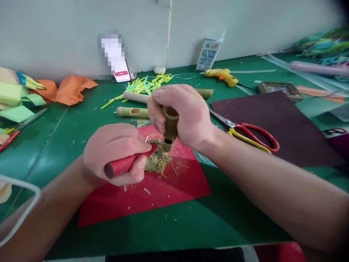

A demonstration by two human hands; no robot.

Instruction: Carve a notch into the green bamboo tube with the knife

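Bamboo tube (171, 127), 1, frame centre, long axis nearly upright, gripped in right hand (191, 114), the nearer; up and rightward of left hand (113, 145). Red-handled tool (122, 164), 1, gripped in left hand, thin tip beside tube's lower notch. Below: shavings (159, 164), red sheet (180, 191).

Mid-frame, the left hand (116, 153) holds a red-handled carving tool (122, 164) at the bamboo tube (171, 127) in the right hand (185, 116).
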